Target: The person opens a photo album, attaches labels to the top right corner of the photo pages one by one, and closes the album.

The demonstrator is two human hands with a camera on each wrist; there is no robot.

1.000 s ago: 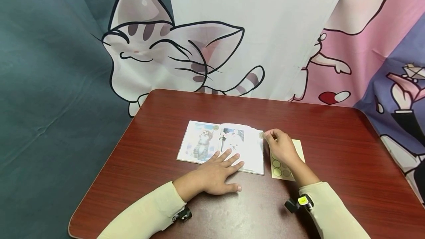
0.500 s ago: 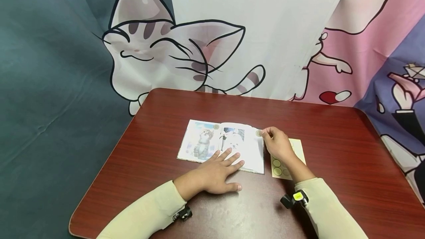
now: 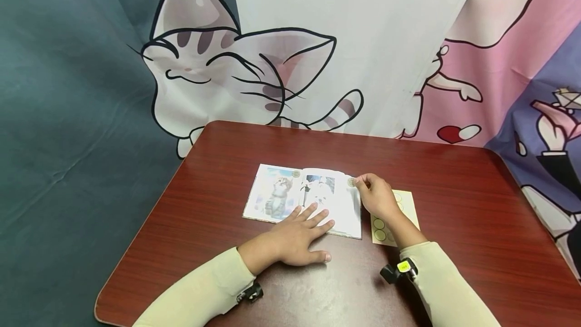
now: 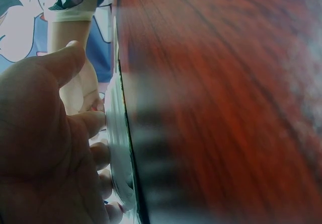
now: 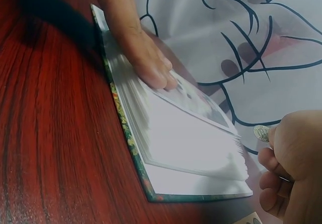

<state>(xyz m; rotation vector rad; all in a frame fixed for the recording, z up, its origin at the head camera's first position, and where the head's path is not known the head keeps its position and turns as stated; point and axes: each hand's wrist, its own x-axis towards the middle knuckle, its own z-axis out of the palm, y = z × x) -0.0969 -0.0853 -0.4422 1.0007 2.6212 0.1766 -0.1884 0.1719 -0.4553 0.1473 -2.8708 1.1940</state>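
An open book [image 3: 349,218] with kitten pictures lies on the table in the head view. Fingers spread, my left hand [image 3: 299,240] presses on its lower middle, fingertips on the pages and thumb out over the table. At the book's top right corner, my right hand [image 3: 379,200] pinches a small round gold sticker [image 5: 262,133] between thumb and forefinger. In the right wrist view the sticker sticks out from the fingertips, beside the stacked page edges. Partly under the right hand and forearm is a pale yellow sheet of round stickers [image 3: 408,206].
Another round sticker [image 3: 296,174] sits at the left page's top right corner. The reddish wooden table [image 3: 190,236] spreads around the book. Behind its far edge hangs a cloth [image 3: 386,54] printed with cartoon cats. A small black camera is on each wrist.
My right hand has moved a little to the left with the sticker, from the book's right edge to over the page's top right corner. The left hand stays in place.
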